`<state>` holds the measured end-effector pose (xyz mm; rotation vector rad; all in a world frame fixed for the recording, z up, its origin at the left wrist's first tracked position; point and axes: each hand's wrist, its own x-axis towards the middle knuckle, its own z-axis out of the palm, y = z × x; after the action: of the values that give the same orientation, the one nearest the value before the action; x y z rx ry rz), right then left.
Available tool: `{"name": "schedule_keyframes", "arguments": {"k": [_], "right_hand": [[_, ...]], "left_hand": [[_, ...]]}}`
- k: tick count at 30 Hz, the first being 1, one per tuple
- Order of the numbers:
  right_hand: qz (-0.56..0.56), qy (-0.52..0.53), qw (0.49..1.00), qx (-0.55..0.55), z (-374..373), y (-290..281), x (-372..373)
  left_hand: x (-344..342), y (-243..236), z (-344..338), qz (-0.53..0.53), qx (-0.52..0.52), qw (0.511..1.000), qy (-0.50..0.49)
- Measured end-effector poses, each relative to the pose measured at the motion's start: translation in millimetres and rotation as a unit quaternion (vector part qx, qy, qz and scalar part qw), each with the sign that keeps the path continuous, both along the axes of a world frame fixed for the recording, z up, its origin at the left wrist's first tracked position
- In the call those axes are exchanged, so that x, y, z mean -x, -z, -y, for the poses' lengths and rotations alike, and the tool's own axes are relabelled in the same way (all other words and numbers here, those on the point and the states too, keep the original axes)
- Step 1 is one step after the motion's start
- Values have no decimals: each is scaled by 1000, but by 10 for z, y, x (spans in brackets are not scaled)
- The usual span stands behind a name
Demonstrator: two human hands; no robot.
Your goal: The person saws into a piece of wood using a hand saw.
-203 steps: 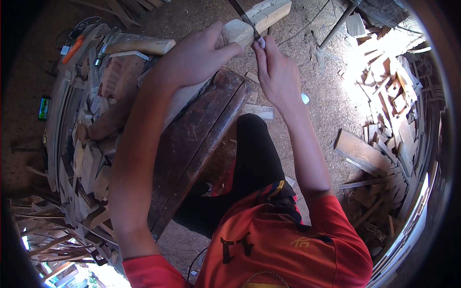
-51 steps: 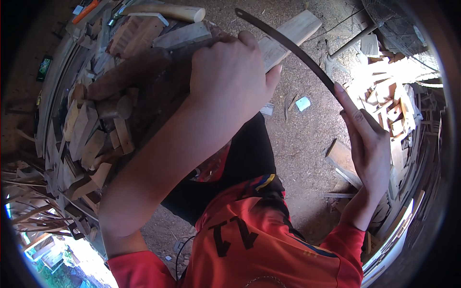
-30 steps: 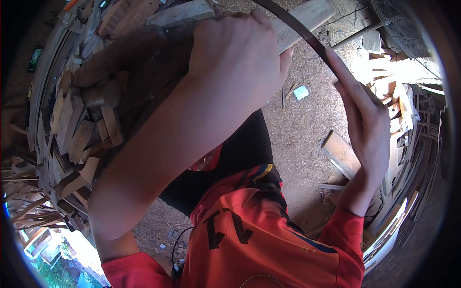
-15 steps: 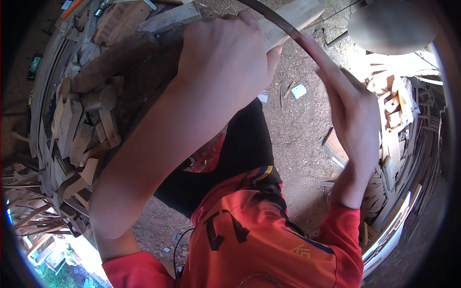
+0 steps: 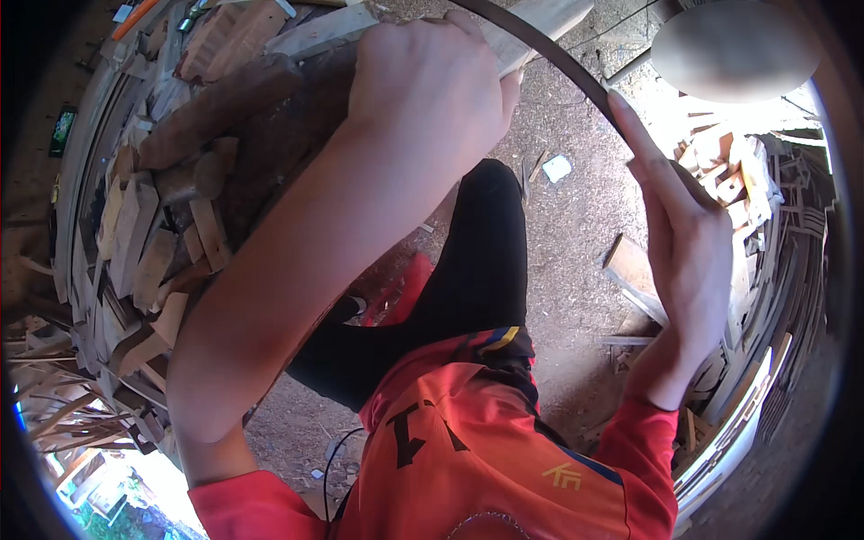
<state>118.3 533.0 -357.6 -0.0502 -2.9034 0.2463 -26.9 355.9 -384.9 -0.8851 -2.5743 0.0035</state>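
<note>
Head view: looks down on a person's bare hands at a pale board (image 5: 560, 16), which runs out from under the left hand (image 5: 427, 81) toward the top edge.
Left hand: clenched on the near end of the pale board, back of the hand upward, thumb at the board's near side; most fingertips are hidden.
Right hand (image 5: 679, 216): to the right of the pale board and nearer the person, grasping a dark strip (image 5: 567, 59), forefinger laid straight along it, the held end hidden in the hand.
Dark strip: long, narrow and curved-looking, it slants across the pale board, its far end cut off by the top edge; whether it touches the wood cannot be told.
Wood pile: left of the pale board lie a grey block (image 5: 319, 31), a striped brown block (image 5: 236, 40) and a thick brown log (image 5: 220, 112).
Orange handle (image 5: 135, 18): far left of the pale board, past the striped brown block.
Floor (image 5: 567, 243): nearer the person than the pale board lies a whitish scrap (image 5: 557, 168); a loose plank (image 5: 633, 267) lies farther from the board, on its right.
Offcut heap (image 5: 733, 189): well right of the pale board, beside bright light.
</note>
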Motion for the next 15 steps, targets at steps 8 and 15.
{"name": "schedule_keyframes", "arguments": {"k": [8,15], "right_hand": [[-18,-59,998,-18,8,-11,207],[-8,-43,998,39,135,28,396]], "left_hand": [[-29,30,34,41,-4,999,34],[68,-25,81,33,1,999,10]]}}
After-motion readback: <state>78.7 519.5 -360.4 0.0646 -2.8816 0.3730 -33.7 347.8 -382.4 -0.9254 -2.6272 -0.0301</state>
